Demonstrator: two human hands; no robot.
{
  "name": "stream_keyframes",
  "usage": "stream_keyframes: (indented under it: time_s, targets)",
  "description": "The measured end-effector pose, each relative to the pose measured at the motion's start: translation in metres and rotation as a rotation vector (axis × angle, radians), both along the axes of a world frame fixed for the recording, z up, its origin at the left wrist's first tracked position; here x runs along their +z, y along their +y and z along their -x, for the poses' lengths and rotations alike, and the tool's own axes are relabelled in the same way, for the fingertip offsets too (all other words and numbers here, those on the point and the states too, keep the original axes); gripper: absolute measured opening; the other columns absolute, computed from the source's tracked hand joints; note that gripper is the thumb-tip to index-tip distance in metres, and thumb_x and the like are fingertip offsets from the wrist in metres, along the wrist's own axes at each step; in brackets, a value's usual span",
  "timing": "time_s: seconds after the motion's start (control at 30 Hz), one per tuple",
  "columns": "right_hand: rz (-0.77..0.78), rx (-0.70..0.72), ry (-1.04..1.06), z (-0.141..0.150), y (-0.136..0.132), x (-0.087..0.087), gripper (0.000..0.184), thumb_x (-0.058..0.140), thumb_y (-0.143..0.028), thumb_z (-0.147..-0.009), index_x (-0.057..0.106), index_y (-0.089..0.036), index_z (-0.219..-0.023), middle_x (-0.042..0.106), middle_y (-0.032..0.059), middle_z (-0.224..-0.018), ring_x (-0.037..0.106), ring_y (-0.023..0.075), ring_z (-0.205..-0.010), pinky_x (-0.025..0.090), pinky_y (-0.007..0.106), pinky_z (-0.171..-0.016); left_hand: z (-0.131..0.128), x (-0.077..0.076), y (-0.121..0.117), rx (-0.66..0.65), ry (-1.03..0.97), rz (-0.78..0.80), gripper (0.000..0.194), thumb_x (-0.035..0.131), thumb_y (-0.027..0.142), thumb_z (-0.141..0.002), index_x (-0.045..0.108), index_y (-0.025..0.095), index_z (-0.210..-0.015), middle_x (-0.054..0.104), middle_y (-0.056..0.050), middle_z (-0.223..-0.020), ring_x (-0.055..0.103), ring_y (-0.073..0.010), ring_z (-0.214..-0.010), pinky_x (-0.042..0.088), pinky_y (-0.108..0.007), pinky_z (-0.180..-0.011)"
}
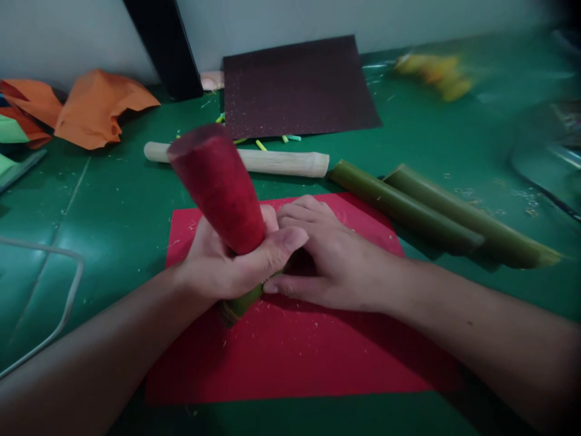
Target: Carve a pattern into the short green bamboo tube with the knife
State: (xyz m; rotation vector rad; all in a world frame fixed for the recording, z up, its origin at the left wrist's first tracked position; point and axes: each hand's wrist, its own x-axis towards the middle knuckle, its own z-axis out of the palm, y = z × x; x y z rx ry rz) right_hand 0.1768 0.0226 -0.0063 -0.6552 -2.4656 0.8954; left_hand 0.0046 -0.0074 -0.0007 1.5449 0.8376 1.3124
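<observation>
A green table (113, 200) bears one red sheet (290, 363) and, behind it, one dark sheet (295, 91). Two green bamboo pieces (408, 209) lie at the right; one pale stick (285, 162) lies between the sheets. Crumpled orange paper (97, 109) is partly cut off at left. The left hand (227, 266) is closed round one red cylinder (218, 188), held tilted, its lower end hidden. The right hand (331, 254) is half curled on the red sheet; its hold cannot be told. A mostly hidden green piece (245, 304) lies beneath the hands. One yellow item (436, 75) is blurred.
</observation>
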Motion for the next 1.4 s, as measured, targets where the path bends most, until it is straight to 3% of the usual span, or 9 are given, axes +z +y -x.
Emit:
stream_keyframes:
  time_s: [0.13,0.37,0.57,0.8,0.97,1.1,1.2,1.33,1.4]
  targets:
    - [0.044,-0.006,-0.03,0.0,-0.001,0.002,0.026,0.077,-0.039,-0.084,0.061,-0.018,-0.088,0.062,0.0058,-0.094,0.052,0.024,-0.095,0.036,0.042,-0.087,0.0,0.002,0.002,-0.099,0.012,-0.017,0.048,0.073,0.033,-0.088,0.047,0.015,-0.052,0.048,0.004,-0.046,0.047,-0.0043,-0.042,0.043,-0.014,-0.041]
    - [0.025,-0.022,-0.022,0.001,-0.003,0.0,0.028,0.078,-0.04,-0.082,0.059,-0.019,-0.085,0.061,0.0051,-0.094,0.052,0.0234,-0.093,0.036,0.041,-0.086,0.001,0.001,0.001,0.055,0.048,-0.075,0.038,0.074,0.036,-0.088,0.059,0.015,-0.06,0.055,0.003,-0.051,0.052,-0.005,-0.045,0.045,-0.015,-0.044]
    - [0.03,-0.025,-0.03,0.0,-0.002,-0.001,0.031,0.078,-0.04,-0.082,0.064,-0.016,-0.096,0.063,0.0073,-0.098,0.052,0.025,-0.097,0.037,0.043,-0.09,0.003,0.002,0.002,-0.156,0.053,-0.047,0.047,0.07,0.035,-0.091,0.048,0.015,-0.055,0.05,0.004,-0.046,0.047,-0.0045,-0.041,0.039,-0.017,-0.04]
    - [0.019,-0.018,0.007,0.0,0.001,-0.002,0.03,0.08,-0.04,-0.081,0.059,-0.019,-0.085,0.058,0.0035,-0.09,0.051,0.0217,-0.09,0.035,0.04,-0.086,0.003,-0.009,-0.003,0.112,0.027,-0.038,0.038,0.074,0.04,-0.088,0.06,0.016,-0.061,0.055,0.003,-0.055,0.051,-0.0066,-0.05,0.044,-0.02,-0.047]
    - [0.018,-0.025,-0.02,-0.001,0.0,-0.001,0.033,0.078,-0.043,-0.082,0.062,-0.017,-0.093,0.06,0.0047,-0.093,0.05,0.0223,-0.093,0.036,0.04,-0.087,0.003,-0.003,0.002,-0.135,0.002,-0.029,0.046,0.066,0.037,-0.094,0.049,0.016,-0.057,0.045,0.004,-0.047,0.04,-0.0047,-0.042,0.035,-0.019,-0.04]
    - [0.007,-0.031,-0.04,-0.001,-0.001,0.0,0.029,0.077,-0.04,-0.083,0.058,-0.018,-0.086,0.059,0.0045,-0.093,0.049,0.0217,-0.092,0.035,0.04,-0.088,0.004,-0.002,0.003,-0.2,0.025,-0.103,0.046,0.068,0.032,-0.092,0.045,0.016,-0.055,0.046,0.004,-0.045,0.041,-0.0053,-0.04,0.031,-0.021,-0.039]
    - [0.023,-0.033,-0.056,-0.001,0.0,0.001,0.031,0.077,-0.042,-0.082,0.055,-0.02,-0.082,0.058,0.004,-0.091,0.048,0.0217,-0.09,0.035,0.04,-0.086,0.005,-0.006,0.001,-0.118,0.004,-0.092,0.046,0.071,0.034,-0.09,0.048,0.017,-0.055,0.046,0.003,-0.046,0.041,-0.0062,-0.042,0.034,-0.022,-0.04]
    - [0.032,-0.047,-0.04,-0.002,0.002,0.002,0.033,0.078,-0.044,-0.082,0.056,-0.021,-0.087,0.059,0.0037,-0.093,0.049,0.0221,-0.091,0.035,0.04,-0.085,0.004,-0.009,-0.002,0.112,0.044,-0.046,0.037,0.073,0.042,-0.088,0.063,0.018,-0.062,0.057,0.001,-0.055,0.052,-0.009,-0.049,0.043,-0.022,-0.044]
    - [0.029,-0.043,-0.037,-0.003,0.003,0.002,0.032,0.078,-0.044,-0.082,0.056,-0.021,-0.086,0.059,0.0036,-0.092,0.049,0.022,-0.091,0.034,0.04,-0.086,0.003,-0.008,-0.003,0.124,0.072,-0.055,0.034,0.075,0.042,-0.087,0.065,0.018,-0.064,0.06,0.001,-0.057,0.055,-0.0092,-0.051,0.046,-0.021,-0.046]
